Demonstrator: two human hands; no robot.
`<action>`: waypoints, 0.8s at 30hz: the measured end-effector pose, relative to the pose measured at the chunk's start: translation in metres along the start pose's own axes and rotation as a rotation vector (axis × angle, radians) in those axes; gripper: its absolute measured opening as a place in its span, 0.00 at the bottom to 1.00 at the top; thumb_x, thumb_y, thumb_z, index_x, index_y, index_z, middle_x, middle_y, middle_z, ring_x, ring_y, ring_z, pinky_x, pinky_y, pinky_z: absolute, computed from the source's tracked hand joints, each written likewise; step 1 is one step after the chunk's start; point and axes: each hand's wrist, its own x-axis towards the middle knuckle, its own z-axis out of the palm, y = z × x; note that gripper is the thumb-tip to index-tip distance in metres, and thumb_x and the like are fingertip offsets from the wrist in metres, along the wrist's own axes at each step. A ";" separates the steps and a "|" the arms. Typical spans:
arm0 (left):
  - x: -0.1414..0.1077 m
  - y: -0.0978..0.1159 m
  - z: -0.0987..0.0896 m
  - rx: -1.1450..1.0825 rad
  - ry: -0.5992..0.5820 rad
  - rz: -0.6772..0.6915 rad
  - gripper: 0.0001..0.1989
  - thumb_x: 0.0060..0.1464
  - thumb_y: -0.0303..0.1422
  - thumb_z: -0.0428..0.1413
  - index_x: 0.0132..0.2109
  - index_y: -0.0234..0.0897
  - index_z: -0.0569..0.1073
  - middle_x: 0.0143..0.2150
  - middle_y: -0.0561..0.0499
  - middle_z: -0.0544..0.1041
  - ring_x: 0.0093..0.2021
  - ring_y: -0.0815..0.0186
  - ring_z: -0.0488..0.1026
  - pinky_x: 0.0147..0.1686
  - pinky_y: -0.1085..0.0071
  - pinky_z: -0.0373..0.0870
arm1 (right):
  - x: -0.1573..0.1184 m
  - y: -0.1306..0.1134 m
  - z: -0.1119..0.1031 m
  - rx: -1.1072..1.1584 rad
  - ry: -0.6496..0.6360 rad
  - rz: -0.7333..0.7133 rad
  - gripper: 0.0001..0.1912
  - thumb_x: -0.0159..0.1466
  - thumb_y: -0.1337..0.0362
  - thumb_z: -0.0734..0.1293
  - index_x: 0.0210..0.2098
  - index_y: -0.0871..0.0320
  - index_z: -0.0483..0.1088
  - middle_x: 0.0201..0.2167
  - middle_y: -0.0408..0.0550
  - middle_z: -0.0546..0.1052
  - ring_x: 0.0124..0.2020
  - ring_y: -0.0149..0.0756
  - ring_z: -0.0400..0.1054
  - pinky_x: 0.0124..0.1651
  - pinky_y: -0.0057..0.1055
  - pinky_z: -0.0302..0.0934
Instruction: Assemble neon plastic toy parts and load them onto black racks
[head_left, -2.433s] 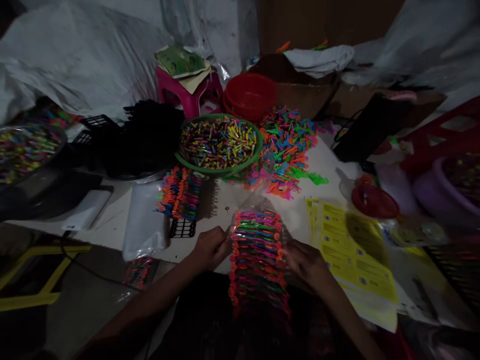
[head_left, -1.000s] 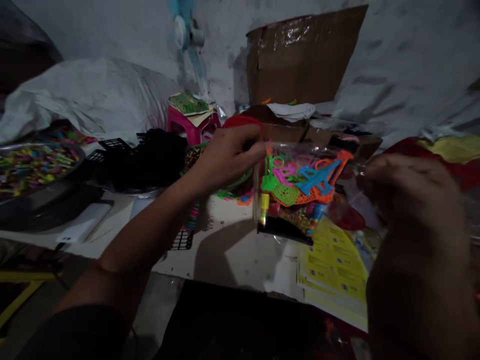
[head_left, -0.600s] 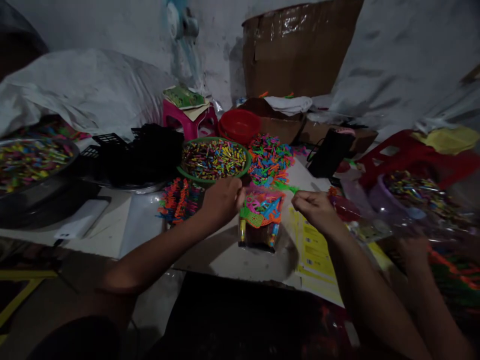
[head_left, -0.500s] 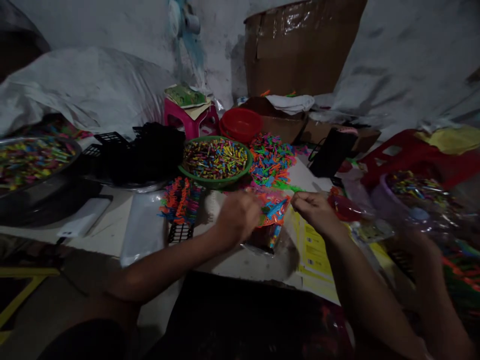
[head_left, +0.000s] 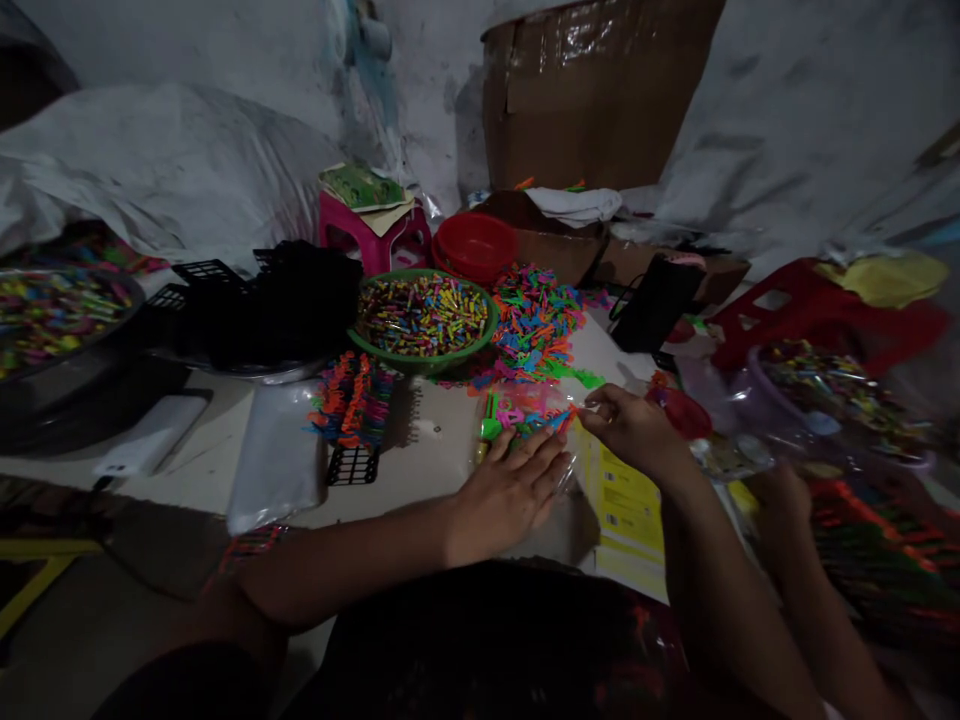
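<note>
The left hand (head_left: 510,495) rests on a clear plastic bag of bright plastic pieces (head_left: 517,405), its grip spread. The bag lies on the white surface (head_left: 427,470), near the middle. The right hand (head_left: 637,435) has bent fingers at the bag's far right corner; in dim light, I cannot tell whether they pinch it. Yellow printed paper sheets (head_left: 630,500) lie to the right, a round green basin (head_left: 427,363) to the far left.

Bare hands (head_left: 514,495), bare forearms (head_left: 352,570), short dark left sleeve (head_left: 199,682), very dark clothing (head_left: 480,640) below
</note>
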 end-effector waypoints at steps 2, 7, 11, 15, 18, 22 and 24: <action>-0.005 0.006 -0.001 0.020 0.011 0.003 0.22 0.60 0.35 0.41 0.59 0.34 0.59 0.62 0.46 0.58 0.64 0.60 0.48 0.61 0.56 0.45 | -0.007 -0.009 -0.003 -0.064 0.074 -0.075 0.11 0.55 0.59 0.61 0.18 0.56 0.62 0.13 0.38 0.63 0.15 0.27 0.56 0.21 0.25 0.48; -0.030 0.013 0.027 0.094 0.096 0.005 0.21 0.59 0.35 0.42 0.58 0.36 0.60 0.60 0.47 0.62 0.63 0.59 0.50 0.62 0.53 0.40 | -0.044 -0.041 0.000 -0.201 0.252 -0.542 0.16 0.60 0.63 0.59 0.17 0.56 0.62 0.14 0.41 0.64 0.19 0.28 0.58 0.26 0.28 0.50; -0.060 -0.005 0.087 0.103 0.105 0.008 0.19 0.59 0.31 0.43 0.56 0.37 0.63 0.57 0.47 0.66 0.60 0.61 0.57 0.62 0.51 0.41 | -0.073 -0.048 0.033 -0.258 0.257 -0.917 0.09 0.58 0.69 0.63 0.21 0.56 0.66 0.16 0.42 0.67 0.21 0.29 0.59 0.28 0.29 0.52; -0.084 -0.023 0.132 0.044 -0.085 0.048 0.20 0.60 0.30 0.42 0.59 0.38 0.59 0.56 0.47 0.67 0.58 0.64 0.60 0.62 0.53 0.42 | -0.101 -0.030 0.081 -0.204 0.158 -1.024 0.09 0.57 0.70 0.63 0.21 0.57 0.66 0.17 0.41 0.67 0.22 0.29 0.58 0.29 0.30 0.53; -0.090 -0.023 0.139 0.006 -0.155 0.068 0.21 0.60 0.28 0.40 0.60 0.36 0.56 0.58 0.47 0.66 0.59 0.65 0.59 0.62 0.54 0.40 | -0.120 -0.012 0.106 -0.124 0.166 -0.999 0.11 0.56 0.72 0.62 0.18 0.58 0.63 0.15 0.40 0.64 0.20 0.28 0.56 0.28 0.29 0.51; -0.087 -0.016 0.122 -0.060 -0.151 0.106 0.21 0.60 0.29 0.41 0.61 0.38 0.56 0.59 0.46 0.64 0.60 0.63 0.57 0.61 0.53 0.43 | -0.134 -0.001 0.111 -0.104 0.133 -0.949 0.11 0.56 0.73 0.61 0.18 0.58 0.63 0.15 0.40 0.64 0.21 0.28 0.56 0.28 0.28 0.51; -0.088 -0.015 0.112 -0.137 -0.114 0.107 0.21 0.59 0.31 0.43 0.60 0.37 0.57 0.59 0.45 0.64 0.61 0.61 0.55 0.60 0.54 0.48 | -0.135 -0.005 0.108 -0.125 0.117 -0.839 0.09 0.57 0.71 0.61 0.21 0.58 0.65 0.18 0.42 0.66 0.24 0.30 0.59 0.31 0.29 0.53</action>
